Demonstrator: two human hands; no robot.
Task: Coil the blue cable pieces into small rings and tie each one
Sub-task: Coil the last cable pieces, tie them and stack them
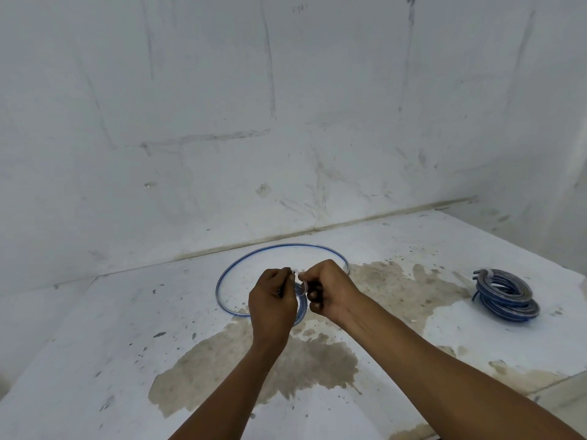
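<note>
A small ring of blue cable point(302, 304) is held up between both hands over the white surface. My left hand point(273, 304) grips the ring's left side, fingers curled. My right hand point(328, 290) pinches a thin pale tie point(301, 282) at the ring's top; the rest of the ring is hidden behind the hands. A long loose blue cable point(228, 274) lies in a wide open loop on the surface behind my hands. Two coiled blue rings point(505, 295) sit stacked at the right.
The white surface point(111, 328) carries a large brown stain point(286, 363) under my forearms and dark specks. A stained white wall point(254, 122) rises just behind the loop, and another wall closes the right side.
</note>
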